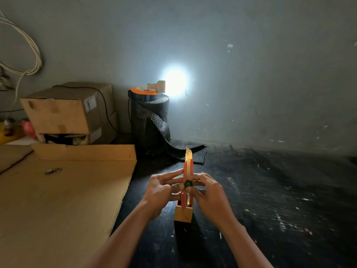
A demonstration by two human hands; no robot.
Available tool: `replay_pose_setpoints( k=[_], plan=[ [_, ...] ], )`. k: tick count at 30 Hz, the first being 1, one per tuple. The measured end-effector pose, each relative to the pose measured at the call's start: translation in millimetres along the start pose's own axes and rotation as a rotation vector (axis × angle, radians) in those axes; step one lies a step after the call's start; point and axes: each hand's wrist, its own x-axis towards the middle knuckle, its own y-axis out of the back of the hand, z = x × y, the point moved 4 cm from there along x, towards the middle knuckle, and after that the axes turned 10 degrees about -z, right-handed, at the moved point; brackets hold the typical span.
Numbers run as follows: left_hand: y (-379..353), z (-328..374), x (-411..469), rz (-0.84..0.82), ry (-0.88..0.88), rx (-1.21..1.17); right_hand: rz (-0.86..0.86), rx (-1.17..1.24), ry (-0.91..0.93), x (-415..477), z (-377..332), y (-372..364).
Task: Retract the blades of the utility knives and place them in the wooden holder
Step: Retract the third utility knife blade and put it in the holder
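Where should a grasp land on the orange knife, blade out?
On the orange handle, pinched across its flat sides from left and right, as the left hand and right hand do now. The exposed blade points up and away, so stay below it.

Both hands, left hand [161, 187] and right hand [207, 190], meet on the utility knife [188, 171] above the wooden holder [183, 213] on the counter [270, 200]; cardboard sheet [63, 200] lies left; stacked boxes [71, 113] and mesh roll [149, 122] stand behind.
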Motion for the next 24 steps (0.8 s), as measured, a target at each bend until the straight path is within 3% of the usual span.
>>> replay_pose_setpoints(
  k=[7,18,24],
  plan=[
    [1,5,-4,0.047,0.006,0.003,-0.071,0.066,-0.016,-15,6,-10],
    [-5,15,-9,0.040,-0.048,0.080,0.051,0.009,-0.055,-25,5,-16],
    [-8,15,-12,0.047,-0.079,0.093,0.056,-0.029,0.023,-32,-2,-15]
  ],
)
